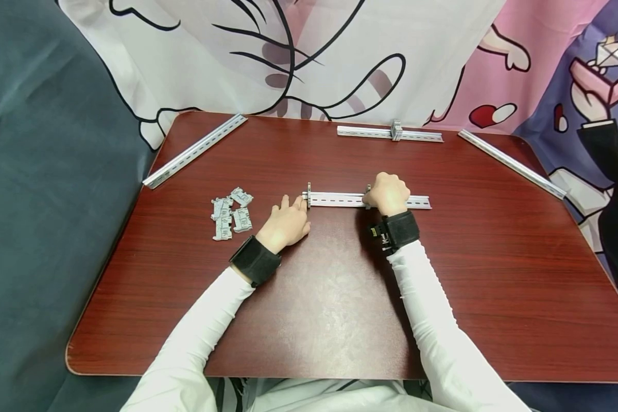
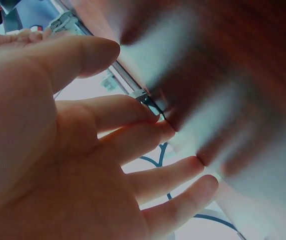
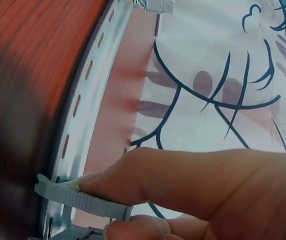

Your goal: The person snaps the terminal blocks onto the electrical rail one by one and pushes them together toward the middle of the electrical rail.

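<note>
A slotted metal DIN rail [image 1: 335,199] lies crosswise on the table in the head view. My right hand [image 1: 388,194] is over its right part. In the right wrist view, the thumb and fingers pinch a grey plastic rail clip [image 3: 82,199] that sits across the rail. Part of another grey piece [image 3: 75,233] shows just below it. A second clip [image 1: 309,196] stands upright at the rail's left end. Beside that end, my left hand [image 1: 284,225] lies palm down, its fingers extended and spread. Its fingertips [image 2: 159,118] reach close to the clip; whether they touch it I cannot tell.
Several loose grey clips [image 1: 222,220] lie left of the left hand. A rail bearing a grey block [image 1: 396,130] lies at the back edge. Slanted rails lie at the back left [image 1: 195,151] and right [image 1: 512,164]. A printed curtain [image 1: 340,57] hangs behind the table.
</note>
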Demonstrator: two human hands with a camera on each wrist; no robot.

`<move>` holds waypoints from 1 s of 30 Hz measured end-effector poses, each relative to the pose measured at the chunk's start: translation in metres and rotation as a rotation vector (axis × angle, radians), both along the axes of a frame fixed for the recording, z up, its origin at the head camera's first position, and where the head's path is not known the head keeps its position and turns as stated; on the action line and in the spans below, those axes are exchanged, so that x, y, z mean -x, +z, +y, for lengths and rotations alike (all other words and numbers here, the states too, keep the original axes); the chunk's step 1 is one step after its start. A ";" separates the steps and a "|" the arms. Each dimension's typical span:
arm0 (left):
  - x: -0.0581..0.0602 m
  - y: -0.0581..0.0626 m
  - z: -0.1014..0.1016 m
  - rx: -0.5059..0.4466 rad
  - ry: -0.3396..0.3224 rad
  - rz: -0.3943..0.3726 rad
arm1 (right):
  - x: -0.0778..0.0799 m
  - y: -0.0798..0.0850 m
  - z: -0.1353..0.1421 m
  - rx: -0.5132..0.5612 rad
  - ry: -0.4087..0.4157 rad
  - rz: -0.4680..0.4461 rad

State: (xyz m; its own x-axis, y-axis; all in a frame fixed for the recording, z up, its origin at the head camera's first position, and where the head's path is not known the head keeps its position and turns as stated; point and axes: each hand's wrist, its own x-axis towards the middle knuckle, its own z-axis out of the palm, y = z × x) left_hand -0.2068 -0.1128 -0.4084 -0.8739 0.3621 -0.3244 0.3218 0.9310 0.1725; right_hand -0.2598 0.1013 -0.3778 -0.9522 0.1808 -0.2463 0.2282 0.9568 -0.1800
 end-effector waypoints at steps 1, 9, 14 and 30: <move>0.000 0.000 0.000 0.000 0.000 0.001 | 0.000 0.000 0.001 0.002 -0.002 -0.001; -0.001 -0.001 0.000 -0.004 0.001 0.004 | 0.001 0.001 0.005 0.003 -0.016 -0.021; -0.002 -0.001 0.000 -0.005 0.004 -0.002 | 0.002 0.000 0.008 -0.012 -0.026 -0.031; -0.001 0.001 0.001 -0.003 0.002 -0.006 | 0.003 0.001 0.013 -0.022 -0.065 -0.013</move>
State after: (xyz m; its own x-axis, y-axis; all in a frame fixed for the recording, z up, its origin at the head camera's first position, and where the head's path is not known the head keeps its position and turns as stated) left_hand -0.2058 -0.1119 -0.4069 -0.8726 0.3617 -0.3283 0.3194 0.9310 0.1769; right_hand -0.2629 0.1146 -0.3766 -0.9349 0.2479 -0.2540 0.2924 0.9435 -0.1555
